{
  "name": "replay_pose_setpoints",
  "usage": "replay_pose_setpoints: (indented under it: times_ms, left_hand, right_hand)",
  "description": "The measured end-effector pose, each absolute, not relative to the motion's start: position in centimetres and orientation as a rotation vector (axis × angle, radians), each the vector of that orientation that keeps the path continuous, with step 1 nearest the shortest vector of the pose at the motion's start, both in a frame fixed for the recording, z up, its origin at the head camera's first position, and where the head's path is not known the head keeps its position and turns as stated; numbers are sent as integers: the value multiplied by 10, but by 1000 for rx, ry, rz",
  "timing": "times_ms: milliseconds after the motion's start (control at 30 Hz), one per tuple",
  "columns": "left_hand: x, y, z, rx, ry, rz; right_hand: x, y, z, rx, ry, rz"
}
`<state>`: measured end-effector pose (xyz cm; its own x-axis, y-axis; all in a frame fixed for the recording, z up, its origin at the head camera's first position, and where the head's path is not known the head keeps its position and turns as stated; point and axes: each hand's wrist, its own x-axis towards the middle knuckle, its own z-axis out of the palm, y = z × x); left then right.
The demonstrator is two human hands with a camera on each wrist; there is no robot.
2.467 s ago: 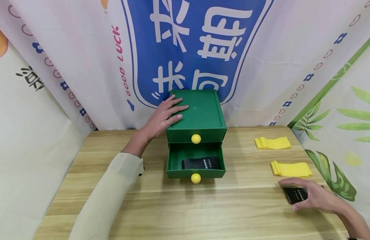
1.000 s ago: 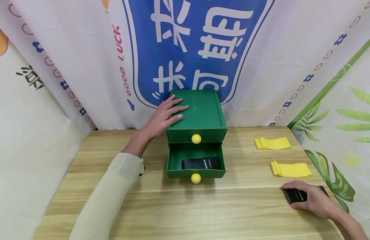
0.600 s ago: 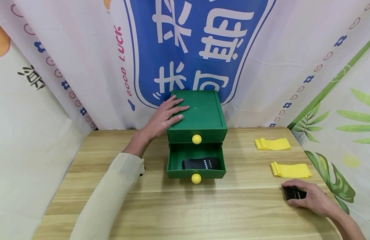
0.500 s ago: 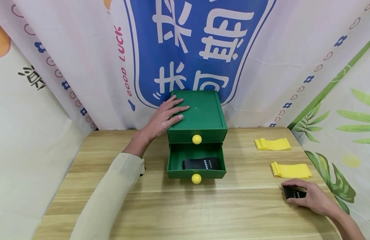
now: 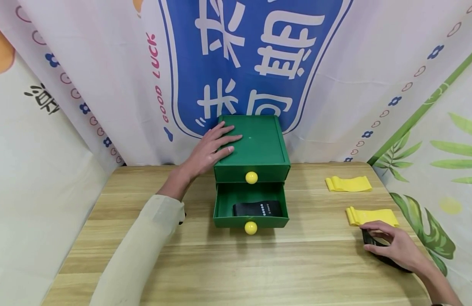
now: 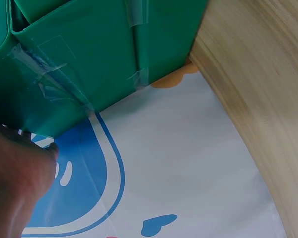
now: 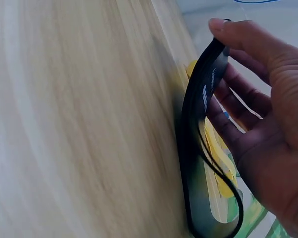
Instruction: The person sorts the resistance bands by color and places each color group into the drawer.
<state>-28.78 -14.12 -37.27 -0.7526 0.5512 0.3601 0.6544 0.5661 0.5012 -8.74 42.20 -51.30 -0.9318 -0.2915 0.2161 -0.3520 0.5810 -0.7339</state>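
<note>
My left hand (image 5: 208, 149) rests with fingers spread on the top left of a green drawer unit (image 5: 260, 144). The unit's lower drawer (image 5: 225, 202) is pulled out, and a black resistance band (image 5: 255, 208) lies folded inside it. At the right of the table my right hand (image 5: 398, 246) pinches the end of another black resistance band (image 7: 201, 109) between thumb and fingers. In the right wrist view this band is raised at the pinched end and hangs down in a loop. The left wrist view shows the left hand (image 6: 20, 178) beside the unit's side.
Two folded yellow resistance bands (image 5: 348, 184) lie along the table's right side, the nearer yellow band (image 5: 371, 216) just beyond my right hand. A printed cloth (image 5: 136, 85) hangs right behind the drawer unit. Yellow ball knobs (image 5: 251, 228) stick out from both drawers.
My right hand has closed on the black band that lay flat on the table and lifted its near end, tilting it. The left hand and the drawer unit have stayed in place.
</note>
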Motion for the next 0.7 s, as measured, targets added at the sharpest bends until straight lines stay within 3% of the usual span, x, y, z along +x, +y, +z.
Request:
replay_pose_setpoints:
  times_ms: [433, 700]
  left_hand:
    - [-287, -141, -371, -1026, -2629, -949]
    - [-287, -142, -372, -1024, -2633, -945]
  right_hand:
    - [-93, 417, -510, 613, -2478, 1765]
    - [-91, 413, -500, 489, -2298, 1993]
